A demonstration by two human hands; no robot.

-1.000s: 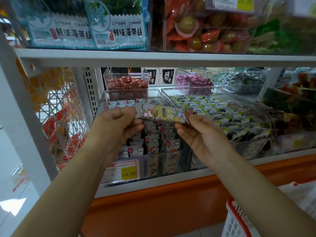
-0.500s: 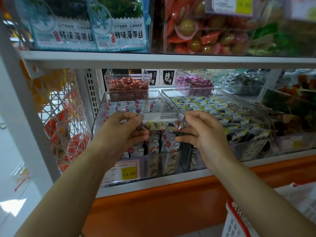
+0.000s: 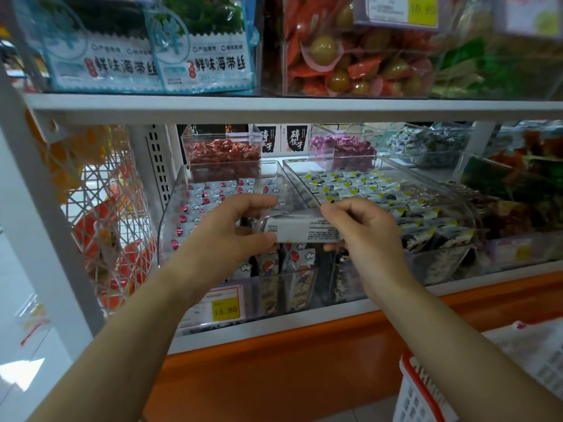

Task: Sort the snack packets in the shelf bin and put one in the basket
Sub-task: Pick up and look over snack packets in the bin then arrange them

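I hold one snack packet (image 3: 300,229) level in front of the clear shelf bin (image 3: 170,214), its grey printed back facing me. My left hand (image 3: 231,236) pinches its left end between thumb and fingers. My right hand (image 3: 362,236) pinches its right end. The bin holds several like packets with red dots and cloud prints (image 3: 210,196), some standing upright at the front (image 3: 292,269). A white basket with a red rim (image 3: 417,388) sits low at the bottom right, partly cut off.
A second clear bin of yellow-marked packets (image 3: 359,190) stands right of the first. Small tubs of red (image 3: 225,153) and purple (image 3: 341,146) sweets sit behind. A price tag reading 15.80 (image 3: 225,309) hangs on the bin front. An upper shelf (image 3: 274,106) is close above.
The packet has been turned over from its colourful cartoon front to its grey printed back, and both hands have kept hold of its ends at about the same spot.
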